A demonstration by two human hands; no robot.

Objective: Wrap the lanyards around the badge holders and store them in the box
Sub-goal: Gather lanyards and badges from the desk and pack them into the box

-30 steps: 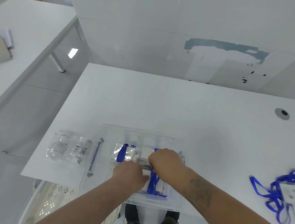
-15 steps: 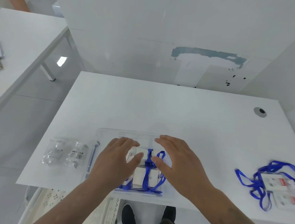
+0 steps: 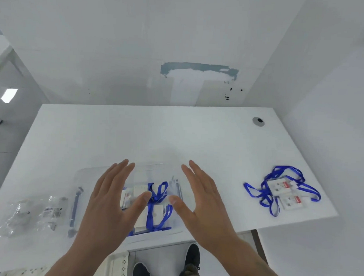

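Above the clear box (image 3: pixel 87 175), left hand (image 3: pixel 111 205) and right hand (image 3: pixel 203 205) spread flat, fingers straight, holding nothing

My left hand (image 3: pixel 111 199) hides the box's (image 3: pixel 85 173) near-left part; print on the badges (image 3: pixel 285 194) beyond my right fingers (image 3: pixel 193 169) is unreadable.

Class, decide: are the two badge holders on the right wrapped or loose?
Loose: the badge holders lie on the table, their blue lanyards spread in tangled loops.
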